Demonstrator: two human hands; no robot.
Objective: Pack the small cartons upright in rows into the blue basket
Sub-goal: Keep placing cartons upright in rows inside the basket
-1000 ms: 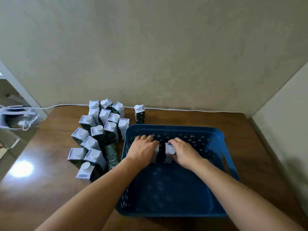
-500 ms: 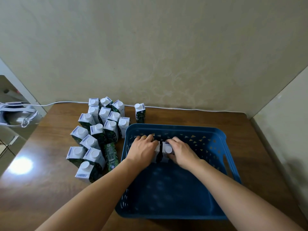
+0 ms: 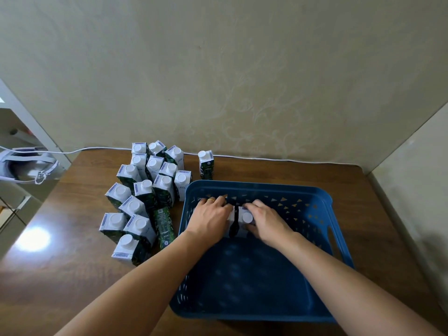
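**Two cartons held inside the blue basket**

Much of the left-hand carton is hidden under the left hand, which is curled over it; only a white edge shows. The right-hand carton, white cap uppermost, is gripped by the right hand. Both are held upright, just beside each other, near the far wall of the blue basket. A cluster of cartons is seen on the wooden table left of the basket, one lying flat, another apart. A white cable is laid along the wall. Label print cannot be read.
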